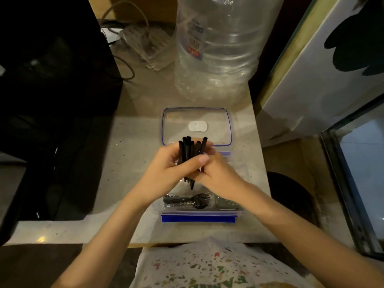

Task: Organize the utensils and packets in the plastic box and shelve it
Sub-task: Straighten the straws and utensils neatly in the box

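Both hands hold a bundle of several black plastic utensil handles (191, 150) upright above the clear plastic box (198, 217) with blue clips. My left hand (168, 173) wraps the bundle from the left, thumb across its front. From the right, my right hand (216, 173) grips the same bundle. Inside the box lie wrapped black utensils (187, 200) and a silvery packet (226, 204). The box's clear lid (220, 119) with a blue rim lies flat just behind the box.
A large clear water bottle (220, 48) stands behind the lid. A power strip with cables (143, 40) lies at the back left. A dark appliance (52, 100) fills the left side. A white panel (311, 80) and a glass-fronted cabinet (357, 173) stand on the right.
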The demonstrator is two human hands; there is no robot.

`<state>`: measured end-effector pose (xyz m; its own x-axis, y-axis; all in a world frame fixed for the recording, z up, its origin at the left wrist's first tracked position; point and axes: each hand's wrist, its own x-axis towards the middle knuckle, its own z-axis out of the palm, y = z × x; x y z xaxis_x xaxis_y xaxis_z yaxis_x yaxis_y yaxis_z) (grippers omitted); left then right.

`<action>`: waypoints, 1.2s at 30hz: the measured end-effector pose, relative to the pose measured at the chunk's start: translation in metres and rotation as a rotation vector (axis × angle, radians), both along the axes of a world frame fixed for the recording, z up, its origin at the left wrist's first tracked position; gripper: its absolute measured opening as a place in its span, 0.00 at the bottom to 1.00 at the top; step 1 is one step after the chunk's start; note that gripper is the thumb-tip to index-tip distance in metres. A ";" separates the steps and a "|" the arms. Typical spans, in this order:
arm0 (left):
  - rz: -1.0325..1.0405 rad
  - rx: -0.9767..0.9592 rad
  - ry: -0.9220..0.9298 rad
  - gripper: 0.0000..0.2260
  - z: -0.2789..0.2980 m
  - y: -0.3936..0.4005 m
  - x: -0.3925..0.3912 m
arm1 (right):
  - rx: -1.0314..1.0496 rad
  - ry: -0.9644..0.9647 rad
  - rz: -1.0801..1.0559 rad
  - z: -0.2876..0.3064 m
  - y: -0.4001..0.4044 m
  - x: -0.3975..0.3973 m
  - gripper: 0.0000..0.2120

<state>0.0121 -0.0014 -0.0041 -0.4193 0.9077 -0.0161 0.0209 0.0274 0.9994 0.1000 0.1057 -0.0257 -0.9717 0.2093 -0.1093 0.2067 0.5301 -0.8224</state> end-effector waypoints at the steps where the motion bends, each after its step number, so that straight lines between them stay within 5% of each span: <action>1: 0.010 0.007 -0.026 0.14 -0.002 0.000 0.001 | -0.027 0.028 0.002 -0.003 -0.003 -0.001 0.17; 10: 0.062 -0.003 -0.074 0.11 -0.016 0.006 0.009 | 0.053 0.002 -0.025 -0.014 -0.009 -0.002 0.15; 15: 0.169 -0.027 -0.077 0.10 -0.028 0.011 0.009 | 0.024 -0.245 0.040 -0.017 0.002 0.010 0.21; 21: 0.296 -0.135 -0.103 0.10 -0.040 0.004 0.012 | -0.019 -0.247 -0.478 -0.011 0.029 0.037 0.17; 29: 0.611 -0.182 -0.224 0.12 -0.046 -0.006 0.022 | -0.135 -0.451 -0.414 -0.016 0.010 0.031 0.27; 36: 0.650 -0.267 -0.308 0.08 -0.039 -0.009 0.032 | -0.255 -0.399 -0.510 -0.017 0.004 0.030 0.26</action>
<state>0.0446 -0.0103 -0.0435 -0.8087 0.4290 -0.4025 -0.3601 0.1800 0.9154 0.1301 0.1098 -0.0427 -0.6341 0.5496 -0.5439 0.6910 0.0870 -0.7176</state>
